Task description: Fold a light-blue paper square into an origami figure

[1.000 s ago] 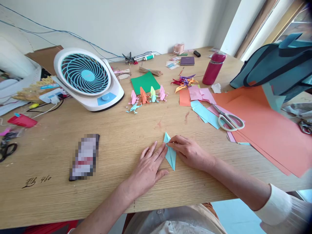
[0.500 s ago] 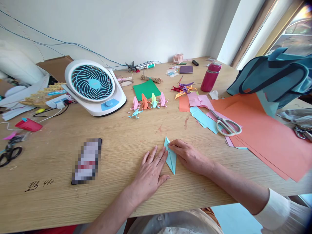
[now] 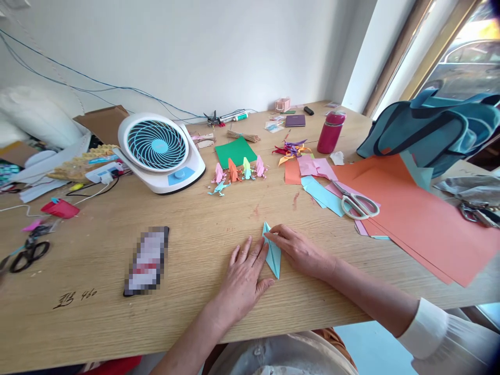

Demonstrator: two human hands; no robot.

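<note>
Left hand: your left hand (image 3: 244, 278) lies flat on the table (image 3: 97, 323), fingers spread, and their tips rest on the left edge of the folded blue paper (image 3: 274, 258).
Right hand: your right hand (image 3: 300, 252) lies palm down along the paper's right edge. Its fingers are close together and the index fingertip presses on the upper part. You cannot tell whether it also pinches a flap.
Paper position: it lies flat on the table between your two hands, close to the near edge.
Paper axis: it is a narrow kite shape whose long axis runs away from you and back. One tip points at the far wall. The sharper tip points at you, leaning slightly to your right.
Near right: the scissors (image 3: 357, 204) lie on pale paper scraps, beside the large orange sheets (image 3: 414, 219).
Near left: the phone (image 3: 147, 260) lies well apart from your left hand.
Far side: small origami figures (image 3: 238, 172) stand before the green sheet (image 3: 235, 151), with the fan (image 3: 158, 151) to their left.
Change: both hands and the paper keep the same pose as a second ago. Only your view has shifted, so the fan and the far things sit lower in the picture.
</note>
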